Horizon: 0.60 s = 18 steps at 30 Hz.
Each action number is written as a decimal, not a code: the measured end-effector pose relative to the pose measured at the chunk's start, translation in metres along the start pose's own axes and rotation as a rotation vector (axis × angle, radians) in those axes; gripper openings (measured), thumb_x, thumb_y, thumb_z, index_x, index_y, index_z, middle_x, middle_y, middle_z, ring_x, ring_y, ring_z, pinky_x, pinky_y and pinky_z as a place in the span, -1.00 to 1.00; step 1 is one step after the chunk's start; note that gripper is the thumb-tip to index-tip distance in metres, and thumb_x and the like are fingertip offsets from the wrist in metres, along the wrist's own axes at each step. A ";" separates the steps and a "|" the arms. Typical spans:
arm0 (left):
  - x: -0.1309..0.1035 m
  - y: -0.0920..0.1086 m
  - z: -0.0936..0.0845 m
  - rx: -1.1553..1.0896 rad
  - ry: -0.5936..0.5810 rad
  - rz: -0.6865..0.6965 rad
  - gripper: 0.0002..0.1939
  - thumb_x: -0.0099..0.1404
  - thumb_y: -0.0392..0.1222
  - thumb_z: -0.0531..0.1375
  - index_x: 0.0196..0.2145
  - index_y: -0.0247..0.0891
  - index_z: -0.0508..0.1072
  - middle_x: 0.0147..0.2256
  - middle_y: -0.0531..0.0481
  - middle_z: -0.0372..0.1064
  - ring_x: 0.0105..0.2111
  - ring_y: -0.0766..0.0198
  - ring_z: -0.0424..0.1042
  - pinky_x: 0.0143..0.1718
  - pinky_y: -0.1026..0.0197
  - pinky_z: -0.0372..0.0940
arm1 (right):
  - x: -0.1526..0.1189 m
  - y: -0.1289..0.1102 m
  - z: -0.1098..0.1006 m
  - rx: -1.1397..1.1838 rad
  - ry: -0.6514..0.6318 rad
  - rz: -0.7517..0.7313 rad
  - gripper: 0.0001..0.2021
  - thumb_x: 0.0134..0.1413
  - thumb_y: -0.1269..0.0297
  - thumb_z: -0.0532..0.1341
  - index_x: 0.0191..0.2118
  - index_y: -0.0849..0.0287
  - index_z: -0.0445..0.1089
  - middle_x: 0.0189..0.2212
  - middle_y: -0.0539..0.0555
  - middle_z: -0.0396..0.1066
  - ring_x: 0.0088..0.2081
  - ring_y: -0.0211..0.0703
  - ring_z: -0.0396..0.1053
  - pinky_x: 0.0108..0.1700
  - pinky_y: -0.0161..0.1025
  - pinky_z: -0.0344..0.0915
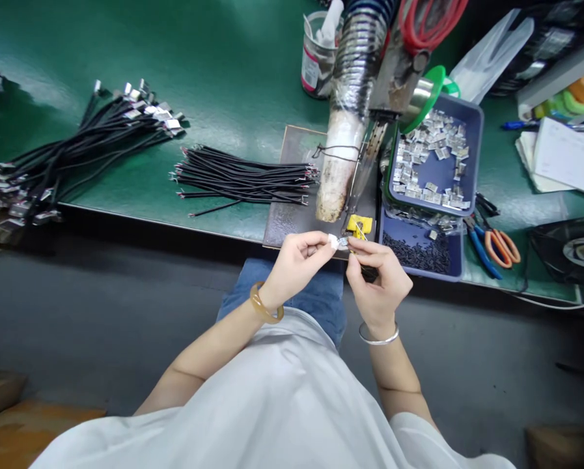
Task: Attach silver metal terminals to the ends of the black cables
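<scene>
Green table [233, 39] here, and our left hand [297, 262] and right hand [380, 279] are both pinching this tiny, shiny silver piece [342, 241], black cables [245, 173] beyond our left.

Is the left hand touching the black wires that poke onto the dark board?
Apart. The head view shows a strip of dark board between the left hand and the black wires.

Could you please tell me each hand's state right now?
Left hand: closed, pinching a small metal piece.
Right hand: fingertips at the same piece; exact grip unclear.
</scene>
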State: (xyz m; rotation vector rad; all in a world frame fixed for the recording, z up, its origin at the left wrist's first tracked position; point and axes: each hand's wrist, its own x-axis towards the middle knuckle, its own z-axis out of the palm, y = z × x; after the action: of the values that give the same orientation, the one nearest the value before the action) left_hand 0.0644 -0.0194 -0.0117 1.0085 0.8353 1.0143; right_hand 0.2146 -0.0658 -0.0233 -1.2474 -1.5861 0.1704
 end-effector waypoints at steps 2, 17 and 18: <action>0.001 0.000 0.000 0.011 0.018 0.009 -0.78 0.17 -0.14 0.38 -0.48 -0.35 0.55 -0.55 0.07 0.32 -0.55 0.44 0.16 -0.48 0.35 0.18 | 0.002 0.001 0.001 -0.054 -0.005 -0.059 -0.82 0.09 0.57 0.32 -0.28 0.13 0.42 -0.16 0.08 0.60 -0.14 -0.17 0.58 -0.06 -0.20 0.52; 0.010 -0.002 0.005 0.107 0.127 0.091 -0.82 0.19 -0.20 0.32 -0.50 -0.34 0.54 -0.50 0.01 0.41 -0.47 0.36 0.32 -0.43 0.35 0.27 | 0.016 0.007 0.008 -0.206 0.018 -0.223 -0.76 0.08 0.57 0.36 -0.19 0.09 0.49 -0.17 0.05 0.61 -0.18 -0.18 0.60 -0.06 -0.27 0.56; 0.010 -0.001 0.005 0.112 0.133 0.097 -0.82 0.20 -0.20 0.31 -0.50 -0.34 0.55 -0.50 0.01 0.42 -0.47 0.35 0.32 -0.43 0.35 0.27 | 0.016 0.006 0.008 -0.209 0.021 -0.228 -0.75 0.08 0.57 0.36 -0.18 0.07 0.49 -0.17 0.04 0.61 -0.18 -0.18 0.60 -0.06 -0.26 0.56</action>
State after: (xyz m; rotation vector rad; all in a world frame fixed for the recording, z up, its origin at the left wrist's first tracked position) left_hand 0.0724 -0.0115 -0.0123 1.0941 0.9684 1.1368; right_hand 0.2135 -0.0470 -0.0208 -1.2089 -1.7474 -0.1568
